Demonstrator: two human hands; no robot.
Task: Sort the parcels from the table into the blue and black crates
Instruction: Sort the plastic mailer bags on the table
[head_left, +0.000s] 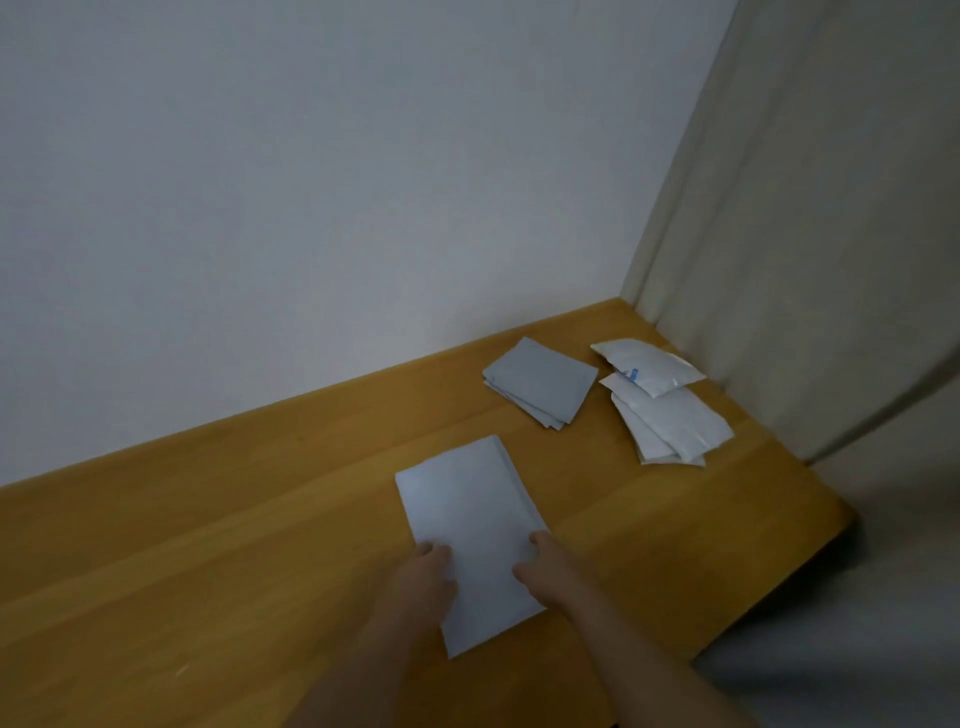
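Note:
A large white flat parcel (470, 525) lies on the wooden table (208, 545) in front of me. My left hand (427, 577) holds its left edge, with the fingertips on top of it. At the parcel's right edge my right hand (545, 569) grips it the same way. Farther back sits a small stack of grey flat parcels (540, 382). To the right of that stack is a pile of white padded mailers (660, 400), one with a small blue mark. No crate is in view.
A pale wall (311, 182) rises directly behind the table. A beige curtain (805, 234) hangs at the right, touching the table's far right corner. The table's right edge (810, 566) drops off to a grey floor (857, 649).

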